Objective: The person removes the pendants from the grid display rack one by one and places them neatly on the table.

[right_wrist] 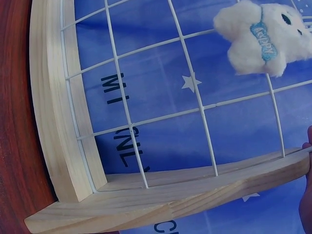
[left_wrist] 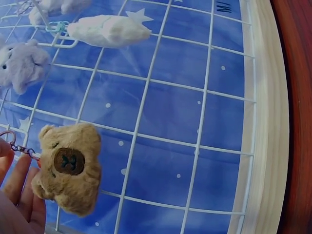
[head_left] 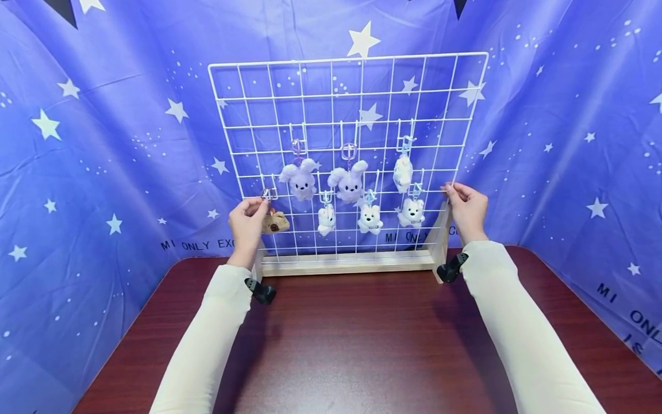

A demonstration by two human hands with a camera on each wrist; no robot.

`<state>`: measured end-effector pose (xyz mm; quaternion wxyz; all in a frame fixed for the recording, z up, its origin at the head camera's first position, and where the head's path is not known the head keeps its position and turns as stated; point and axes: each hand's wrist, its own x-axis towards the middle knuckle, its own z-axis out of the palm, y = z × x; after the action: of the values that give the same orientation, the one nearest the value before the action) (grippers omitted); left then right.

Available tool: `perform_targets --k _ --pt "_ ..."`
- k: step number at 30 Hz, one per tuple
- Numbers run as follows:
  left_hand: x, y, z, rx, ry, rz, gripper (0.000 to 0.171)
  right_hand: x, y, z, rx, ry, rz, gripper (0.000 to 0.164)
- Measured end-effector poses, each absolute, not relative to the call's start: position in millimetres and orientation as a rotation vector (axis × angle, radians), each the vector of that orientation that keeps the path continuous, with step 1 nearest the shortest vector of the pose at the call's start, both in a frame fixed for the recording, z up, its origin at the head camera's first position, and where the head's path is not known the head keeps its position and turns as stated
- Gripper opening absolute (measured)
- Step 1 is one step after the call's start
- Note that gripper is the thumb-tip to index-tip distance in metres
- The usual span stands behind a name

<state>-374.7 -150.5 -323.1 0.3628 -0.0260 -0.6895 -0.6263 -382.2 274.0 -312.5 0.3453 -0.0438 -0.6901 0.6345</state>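
A white wire grid rack (head_left: 346, 92) stands upright in a wooden base (head_left: 346, 265). At its lower left, my left hand (head_left: 247, 224) pinches the metal clasp (head_left: 269, 194) of a brown plush keychain (head_left: 276, 223), close to a hook on the grid. In the left wrist view the brown plush (left_wrist: 73, 168) dangles beside my fingers (left_wrist: 19, 183), its chain running to the fingertips. My right hand (head_left: 468, 210) holds the grid's right edge wire between thumb and fingers, just above the wooden side support; only a sliver of that hand (right_wrist: 307, 195) shows in the right wrist view.
Two purple bunny plush keychains (head_left: 301, 183) hang from hooks in the middle of the grid. Several white plush keychains (head_left: 412, 213) hang below and to the right. The rack stands on a dark red table (head_left: 351, 333), with a blue star-printed curtain (head_left: 134, 144) behind.
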Motion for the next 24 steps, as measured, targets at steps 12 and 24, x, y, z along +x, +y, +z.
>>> perform_targets --k 12,24 --pt "-369.8 -149.1 -318.2 -0.073 -1.770 -1.670 0.018 -383.1 274.8 -313.9 -0.114 -1.768 1.656 0.031" --pt "-339.0 -143.9 -295.0 -0.127 -1.609 -1.852 0.013 -383.1 272.7 -313.9 -0.073 -1.750 1.626 0.030"
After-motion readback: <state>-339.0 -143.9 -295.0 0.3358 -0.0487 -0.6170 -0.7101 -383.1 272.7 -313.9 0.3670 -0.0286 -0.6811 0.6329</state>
